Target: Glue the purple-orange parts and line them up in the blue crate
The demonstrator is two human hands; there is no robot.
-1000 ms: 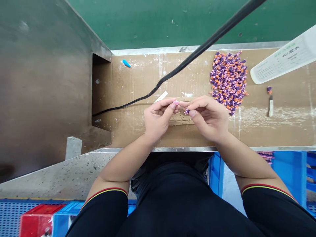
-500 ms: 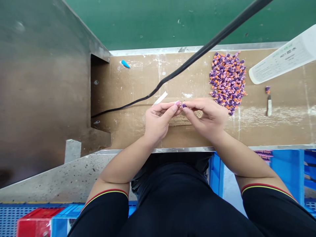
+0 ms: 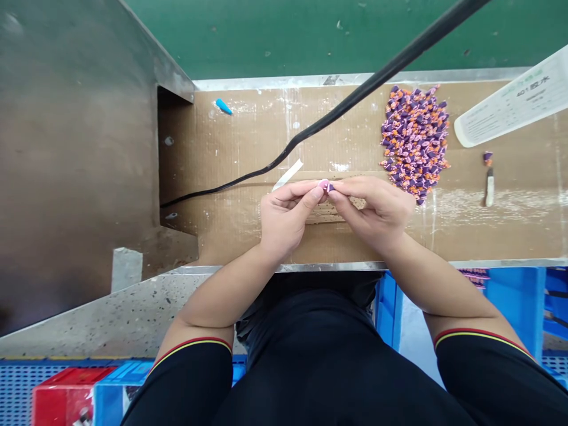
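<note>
My left hand [image 3: 286, 216] pinches a small pink piece [image 3: 323, 184] between thumb and forefinger. Touching or nearly touching it is a small purple piece [image 3: 329, 187], held in the fingertips of my right hand [image 3: 377, 210]. Both hands meet over the cardboard-covered bench [image 3: 248, 236]. Just beyond my right hand lies a pile of small purple, pink and orange pieces [image 3: 415, 142]. A white strip [image 3: 288, 174] rests beyond my left hand.
A black cable [image 3: 328, 118] crosses above the bench from a metal housing [image 3: 80, 165] at left. At right are a white bottle [image 3: 510, 106], a small brush-like tool [image 3: 489, 188] and a single purple-orange piece [image 3: 488, 158]. A blue tip [image 3: 223, 106] lies at the back left.
The pink and purple pieces have come closer together between my fingertips. The view has shifted slightly, while both hands keep their pinch.
</note>
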